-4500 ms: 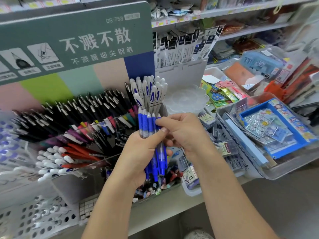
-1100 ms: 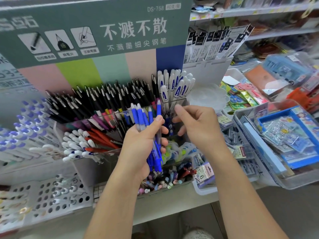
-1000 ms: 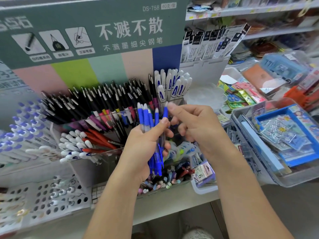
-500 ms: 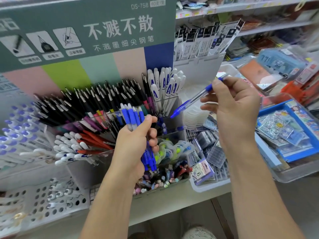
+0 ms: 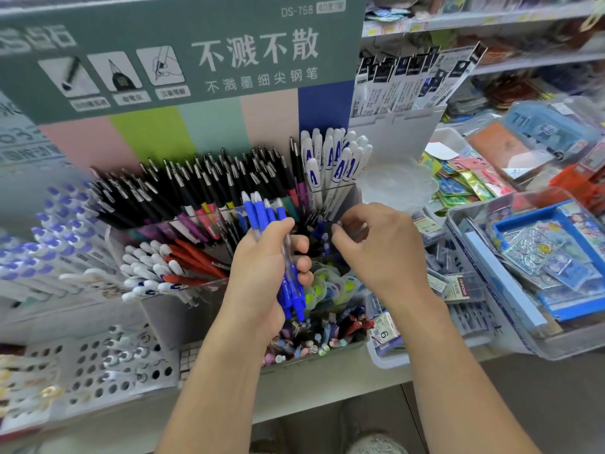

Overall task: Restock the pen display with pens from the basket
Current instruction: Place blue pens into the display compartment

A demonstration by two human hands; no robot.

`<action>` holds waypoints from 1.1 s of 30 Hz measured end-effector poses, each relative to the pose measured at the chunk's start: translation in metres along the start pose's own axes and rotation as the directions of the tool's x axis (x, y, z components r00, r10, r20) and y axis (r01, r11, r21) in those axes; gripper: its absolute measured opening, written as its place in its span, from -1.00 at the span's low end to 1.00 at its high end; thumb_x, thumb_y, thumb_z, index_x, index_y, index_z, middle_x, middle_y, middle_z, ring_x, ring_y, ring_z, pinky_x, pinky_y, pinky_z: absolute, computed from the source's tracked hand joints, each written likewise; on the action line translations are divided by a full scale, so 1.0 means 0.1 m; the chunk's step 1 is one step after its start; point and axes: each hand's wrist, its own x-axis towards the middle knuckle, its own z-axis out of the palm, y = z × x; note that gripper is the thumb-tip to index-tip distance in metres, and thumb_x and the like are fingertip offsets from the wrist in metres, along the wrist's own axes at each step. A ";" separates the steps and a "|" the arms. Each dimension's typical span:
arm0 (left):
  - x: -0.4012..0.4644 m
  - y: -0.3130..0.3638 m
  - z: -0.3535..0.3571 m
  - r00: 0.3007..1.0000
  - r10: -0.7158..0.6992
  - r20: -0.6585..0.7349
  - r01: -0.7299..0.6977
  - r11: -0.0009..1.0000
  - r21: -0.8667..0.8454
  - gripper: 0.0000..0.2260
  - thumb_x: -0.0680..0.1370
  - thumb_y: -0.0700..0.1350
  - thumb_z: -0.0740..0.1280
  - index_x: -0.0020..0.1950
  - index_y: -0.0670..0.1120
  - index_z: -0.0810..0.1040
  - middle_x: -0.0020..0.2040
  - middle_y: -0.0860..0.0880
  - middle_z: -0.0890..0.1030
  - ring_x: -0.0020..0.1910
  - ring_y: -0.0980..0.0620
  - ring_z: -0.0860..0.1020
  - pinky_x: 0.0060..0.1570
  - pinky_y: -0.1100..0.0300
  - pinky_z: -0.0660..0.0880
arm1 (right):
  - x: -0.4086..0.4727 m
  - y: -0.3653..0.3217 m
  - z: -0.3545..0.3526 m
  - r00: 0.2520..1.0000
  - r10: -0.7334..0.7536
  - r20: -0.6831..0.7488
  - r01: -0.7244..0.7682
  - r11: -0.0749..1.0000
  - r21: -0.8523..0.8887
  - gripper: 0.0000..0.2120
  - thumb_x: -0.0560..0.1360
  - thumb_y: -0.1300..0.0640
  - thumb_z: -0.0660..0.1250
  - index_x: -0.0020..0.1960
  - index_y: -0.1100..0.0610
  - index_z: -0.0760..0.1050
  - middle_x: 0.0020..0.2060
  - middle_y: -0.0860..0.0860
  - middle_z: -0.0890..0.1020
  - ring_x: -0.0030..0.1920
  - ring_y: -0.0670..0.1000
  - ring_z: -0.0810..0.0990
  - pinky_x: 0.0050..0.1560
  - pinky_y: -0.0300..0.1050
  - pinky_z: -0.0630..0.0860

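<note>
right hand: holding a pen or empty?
Cannot tell. The right hand hovers over the pen display, fingers curled; blur hides whether they pinch anything. The left hand grips the blue pens.

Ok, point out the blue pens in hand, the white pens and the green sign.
blue pens (image 5: 262,209): head view, on the rubber grips.
white pens (image 5: 330,158): head view, on an upright barrel.
green sign (image 5: 183,44): head view, on its bare face.

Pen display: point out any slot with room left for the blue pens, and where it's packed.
Room shows in the dark compartment between the left hand's blue pens and the right hand, below the white pens. The black pens and the red and white pens are packed tight. The front bin of small pens is crowded too.
</note>
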 end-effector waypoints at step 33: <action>0.07 -0.07 0.18 0.998 -0.016 -0.055 0.016 1.000 0.001 -0.88 0.66 -0.09 0.27 0.00 -0.11 0.54 -0.47 0.07 0.27 -0.58 0.18 0.20 -0.63 0.33 0.20 | 0.10 0.07 -0.42 0.891 0.369 -0.264 -0.023 0.616 0.787 -0.82 0.51 0.30 0.47 0.05 0.07 0.63 -0.23 -0.03 0.71 -0.29 -0.10 0.61 -0.25 -0.21 0.53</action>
